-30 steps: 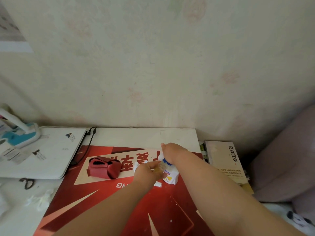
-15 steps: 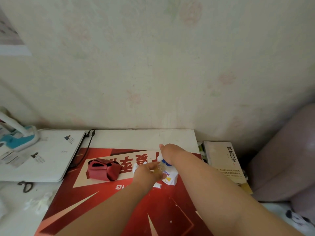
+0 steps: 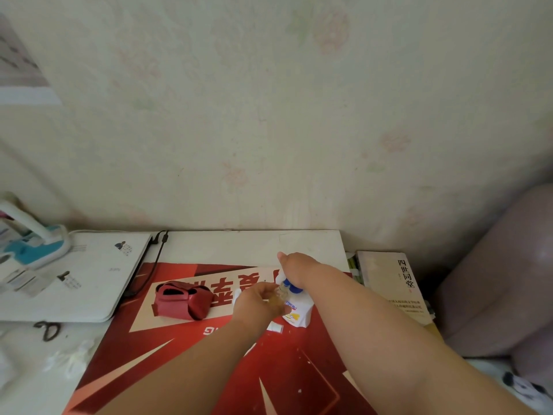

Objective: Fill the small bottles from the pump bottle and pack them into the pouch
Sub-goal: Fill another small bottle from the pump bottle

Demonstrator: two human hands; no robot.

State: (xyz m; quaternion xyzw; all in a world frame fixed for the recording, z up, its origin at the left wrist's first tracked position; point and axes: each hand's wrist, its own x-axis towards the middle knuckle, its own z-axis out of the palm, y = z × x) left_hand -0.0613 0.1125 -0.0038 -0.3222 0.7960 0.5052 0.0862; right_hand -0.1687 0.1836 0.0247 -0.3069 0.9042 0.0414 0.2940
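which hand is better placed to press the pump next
Right: the right hand is curled over the top of the white plastic pump bottle, while the left hand holds the small clear bottle by its nozzle.

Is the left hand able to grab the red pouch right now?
Probably yes, but not right away. The left hand holds a small bottle at the pump bottle, so it is busy. The red pouch lies close on its left, and the way looks free.
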